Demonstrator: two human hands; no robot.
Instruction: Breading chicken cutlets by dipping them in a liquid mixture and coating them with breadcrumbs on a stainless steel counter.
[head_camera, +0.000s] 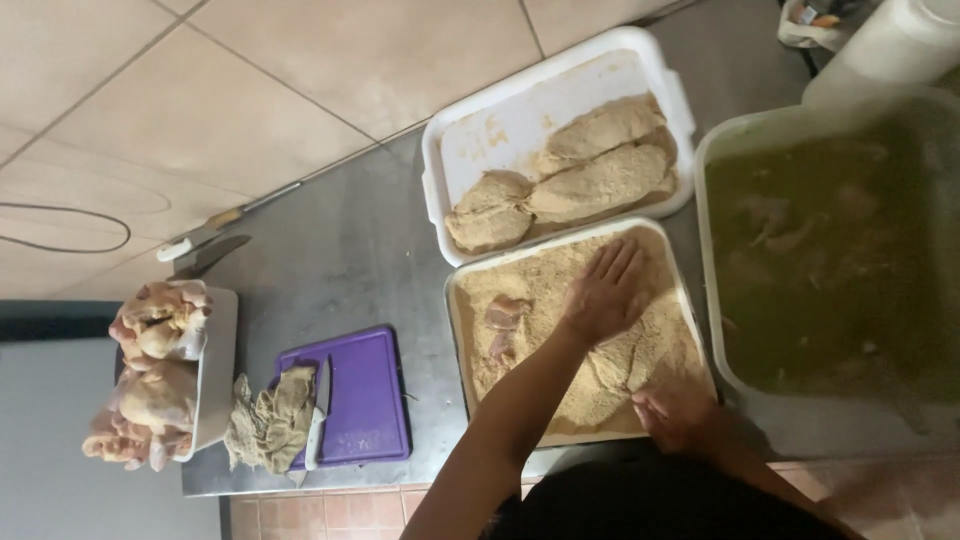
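My left hand lies flat, fingers spread, on a crumb-covered piece of meat in a white tray of breadcrumbs. My right hand rests at the near edge of the same piece, its fingers partly hidden in the dim light. Two bare pink bits of meat lie in the crumbs left of my left hand. Behind it, a second white tray holds three breaded cutlets.
A big tub of dark green liquid with pieces in it stands to the right. On the steel counter's left sit a purple cutting board with a knife and rag, a tray of raw chicken, and more knives.
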